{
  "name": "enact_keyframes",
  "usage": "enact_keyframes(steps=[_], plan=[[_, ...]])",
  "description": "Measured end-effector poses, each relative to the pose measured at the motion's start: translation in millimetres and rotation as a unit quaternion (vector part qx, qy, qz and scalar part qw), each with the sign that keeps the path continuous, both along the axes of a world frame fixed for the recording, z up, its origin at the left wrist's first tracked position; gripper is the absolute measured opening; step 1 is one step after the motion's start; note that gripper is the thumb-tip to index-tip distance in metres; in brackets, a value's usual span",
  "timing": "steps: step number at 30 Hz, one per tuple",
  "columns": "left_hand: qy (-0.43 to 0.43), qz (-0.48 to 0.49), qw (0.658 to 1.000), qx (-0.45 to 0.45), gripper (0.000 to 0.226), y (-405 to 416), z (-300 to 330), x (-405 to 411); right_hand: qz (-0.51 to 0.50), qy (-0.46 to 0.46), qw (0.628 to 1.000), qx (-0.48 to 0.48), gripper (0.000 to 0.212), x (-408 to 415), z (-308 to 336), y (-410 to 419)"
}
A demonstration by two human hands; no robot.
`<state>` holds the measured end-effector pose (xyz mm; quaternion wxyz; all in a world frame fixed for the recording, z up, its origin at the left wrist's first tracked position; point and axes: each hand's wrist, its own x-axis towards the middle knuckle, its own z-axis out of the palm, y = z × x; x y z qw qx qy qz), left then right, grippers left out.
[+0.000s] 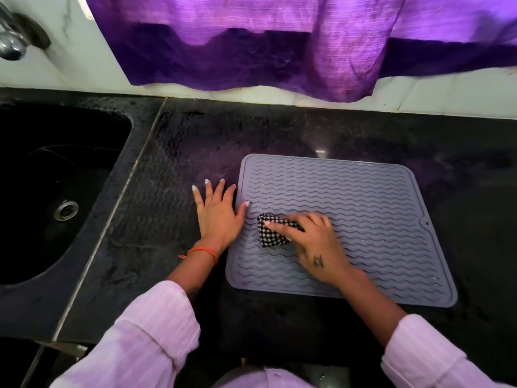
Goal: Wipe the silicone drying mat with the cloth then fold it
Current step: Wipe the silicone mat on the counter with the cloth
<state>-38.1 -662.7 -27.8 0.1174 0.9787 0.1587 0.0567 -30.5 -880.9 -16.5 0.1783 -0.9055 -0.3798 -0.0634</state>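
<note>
Grey wavy-ribbed mat (pixel 363 208), black-and-white checked cloth (pixel 270 232), purple curtain (pixel 279 46), black counter (pixel 195 141).

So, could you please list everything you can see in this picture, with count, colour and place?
silicone drying mat: one, grey with wavy ridges, flat on the counter, right of centre
cloth: one, black-and-white check, bunched on the mat's left part
counter: one, black stone, across the frame
sink: one, black with a metal drain, set in the counter at left
tap: one, chrome, top left on the wall
curtain: one, purple, hanging over the white wall behind
left hand: one, flat on the counter, thumb touching the mat's left edge, orange thread at the wrist
right hand: one, on the cloth, pressing it to the mat
sleeves: two, pale pink, bottom
</note>
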Motion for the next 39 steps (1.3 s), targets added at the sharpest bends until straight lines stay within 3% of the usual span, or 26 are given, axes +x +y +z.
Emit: enact_keyframes(steps=[6,11,16,20,22,27,31,36,39], plan=[[0.001,0.017,1.000,-0.006,0.064,4,-1,6,-0.041,-0.011,0.999,-0.012,0.064,23,-9,7],[-0.011,0.010,1.000,0.011,0.065,7,-3,10,-0.032,-0.028,0.998,0.051,0.068,47,-4,9],[-0.014,-0.004,0.999,0.033,0.071,8,-6,14,-0.025,-0.046,0.997,-0.055,0.061,53,-18,21],[-0.020,-0.013,0.999,0.047,0.069,8,-8,14,0.016,-0.028,0.999,-0.012,0.060,80,-2,20],[-0.020,-0.012,0.999,0.049,0.066,7,-9,14,-0.018,-0.032,0.999,-0.001,0.067,92,0,26],[-0.018,-0.018,0.998,0.053,0.062,7,-10,13,-0.041,-0.050,0.995,-0.080,0.070,104,-8,39],[-0.012,-0.028,0.998,0.050,0.063,7,-11,12,-0.020,-0.019,0.997,-0.077,0.062,132,7,38],[-0.007,-0.035,0.998,0.051,0.062,9,-11,11,-0.043,-0.033,0.993,-0.108,0.072,141,-4,40],[-0.004,-0.037,0.998,0.048,0.062,10,-11,10,-0.009,0.002,0.994,-0.112,0.061,161,10,36]])
